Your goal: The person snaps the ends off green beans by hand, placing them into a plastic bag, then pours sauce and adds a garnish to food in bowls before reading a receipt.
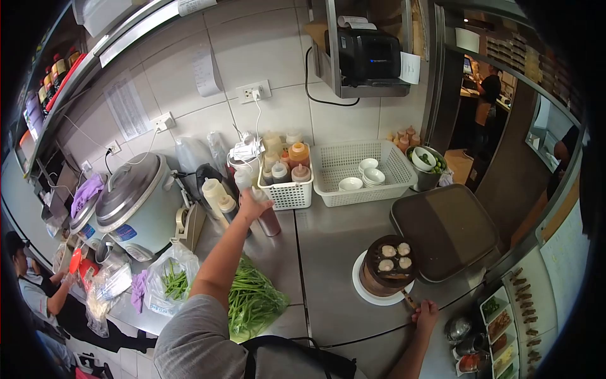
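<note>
My left hand [254, 203] is wrapped round the upper part of a squeeze bottle [270, 223] with reddish-brown contents, beside other bottles on the steel counter. At the lower right, my right hand [425, 311] is closed by the end of a thin brown handle [410, 300]; its fingertips hide what they grip. That handle reaches to a dark round pan [380, 278] on a brown base over a white plate [361, 295]. Several pale round pieces [386, 265] sit in the pan.
A white basket of bottles [291, 196] and a larger basket with bowls [338, 198] stand along the wall. A dark tray [454, 230] lies right of the pan. Green vegetables in plastic [255, 300] are by my left arm. Another person [47, 294] stands far left.
</note>
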### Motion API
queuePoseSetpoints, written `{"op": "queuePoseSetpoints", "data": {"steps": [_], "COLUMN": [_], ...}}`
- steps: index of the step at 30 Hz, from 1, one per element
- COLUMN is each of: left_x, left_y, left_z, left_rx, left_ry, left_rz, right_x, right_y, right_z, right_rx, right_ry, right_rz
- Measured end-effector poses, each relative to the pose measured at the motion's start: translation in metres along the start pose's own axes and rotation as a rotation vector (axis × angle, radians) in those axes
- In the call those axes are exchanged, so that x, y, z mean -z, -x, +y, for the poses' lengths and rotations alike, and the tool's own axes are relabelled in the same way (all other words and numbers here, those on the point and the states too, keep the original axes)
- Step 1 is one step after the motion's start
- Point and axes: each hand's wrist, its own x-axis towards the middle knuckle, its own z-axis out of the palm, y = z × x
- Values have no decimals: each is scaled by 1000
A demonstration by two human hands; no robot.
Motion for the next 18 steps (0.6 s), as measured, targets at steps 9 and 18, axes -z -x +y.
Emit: {"op": "queuePoseSetpoints", "data": {"steps": [9,18], "left_x": [120,162], "left_y": [-135,-196], "left_z": [276,434], "left_rx": [-706,-434], "left_ry": [434,766], "left_rz": [73,-194], "right_x": [0,3], "right_y": [3,1], "right_z": [-4,2], "right_rx": [5,-2], "right_ry": [-7,-153], "right_rz": [4,-4]}}
